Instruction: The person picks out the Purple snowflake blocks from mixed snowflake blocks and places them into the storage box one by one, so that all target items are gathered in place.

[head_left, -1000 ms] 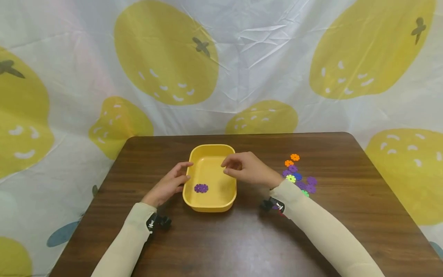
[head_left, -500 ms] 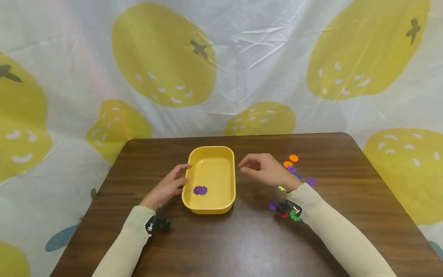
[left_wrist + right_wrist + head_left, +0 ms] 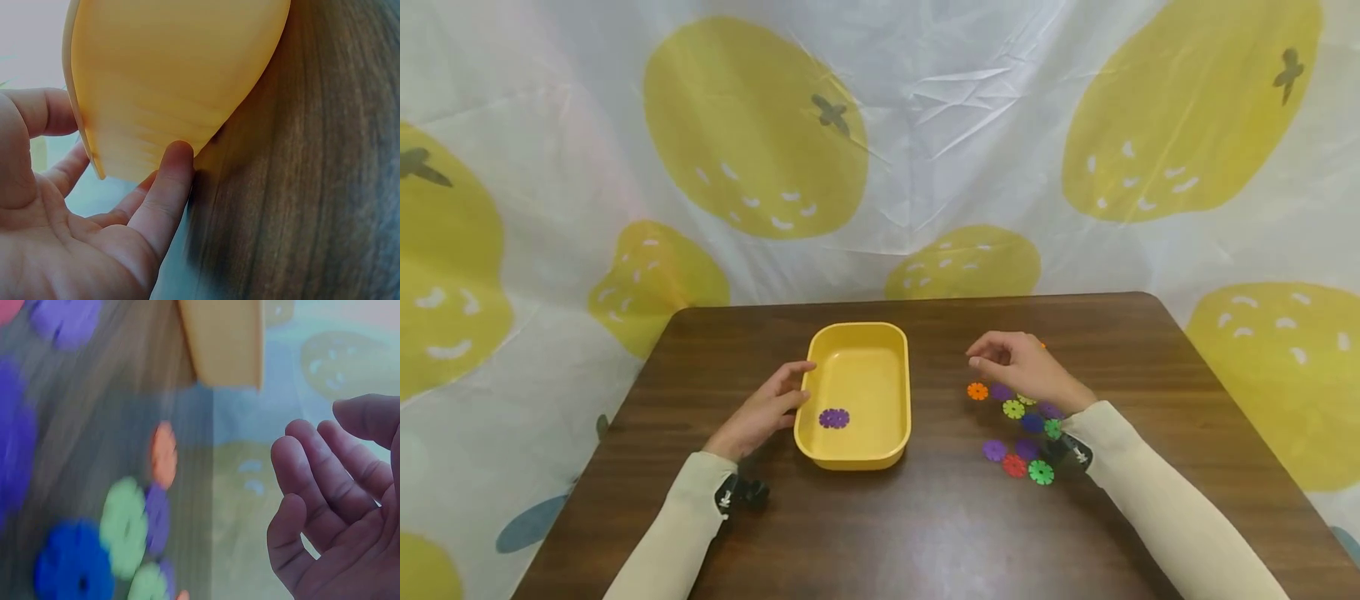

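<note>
A yellow plastic basin (image 3: 865, 375) stands on the table, with purple slotted snowflake discs (image 3: 834, 418) lying together inside. My left hand (image 3: 765, 412) touches the basin's left side with relaxed fingers. In the left wrist view, one fingertip (image 3: 178, 156) rests on the outer wall and others reach past the rim. Over the loose discs at right hovers my right hand (image 3: 1026, 367), loosely curved and holding nothing. Beneath and around it lie an orange disc (image 3: 977, 391), a yellow-green disc (image 3: 1013, 409), a blue disc (image 3: 1033, 423), a red disc (image 3: 1015, 465) and several more, partly hidden.
The brown wooden table (image 3: 880, 542) has its back edge against a white curtain (image 3: 910, 167) printed with yellow fruit. Black wrist cameras sit on both wrists; the right one (image 3: 1060, 450) hangs close to the green disc (image 3: 1041, 472).
My right hand has withdrawn from above the basin to the right, over the loose discs, uncovering the nearer ones. The left hand stays at the basin's side.
</note>
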A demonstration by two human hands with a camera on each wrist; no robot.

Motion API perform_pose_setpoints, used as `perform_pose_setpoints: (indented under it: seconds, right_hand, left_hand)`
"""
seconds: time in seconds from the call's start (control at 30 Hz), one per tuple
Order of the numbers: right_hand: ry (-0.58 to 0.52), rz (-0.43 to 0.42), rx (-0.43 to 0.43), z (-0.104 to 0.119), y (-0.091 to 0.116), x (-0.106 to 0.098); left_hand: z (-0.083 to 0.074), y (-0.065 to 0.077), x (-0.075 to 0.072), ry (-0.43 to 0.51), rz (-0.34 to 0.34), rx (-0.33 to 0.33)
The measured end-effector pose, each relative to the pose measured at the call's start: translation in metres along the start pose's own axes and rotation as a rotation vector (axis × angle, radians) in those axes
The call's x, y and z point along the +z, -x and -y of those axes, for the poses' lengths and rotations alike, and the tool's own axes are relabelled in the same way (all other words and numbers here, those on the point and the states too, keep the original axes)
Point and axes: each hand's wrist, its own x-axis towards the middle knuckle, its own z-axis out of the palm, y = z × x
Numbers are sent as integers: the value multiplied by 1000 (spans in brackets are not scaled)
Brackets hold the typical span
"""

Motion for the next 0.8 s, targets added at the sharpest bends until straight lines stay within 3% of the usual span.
perform_pose_setpoints:
  seconds: [0.4,0.8]
  right_hand:
    - [128,-82,57,-49,0,-30]
    - [269,-29,131,-75,16,-46]
  left_hand:
    - [-1,0,-2,11,-12,6]
    - [5,-2,1,2,3,-5]
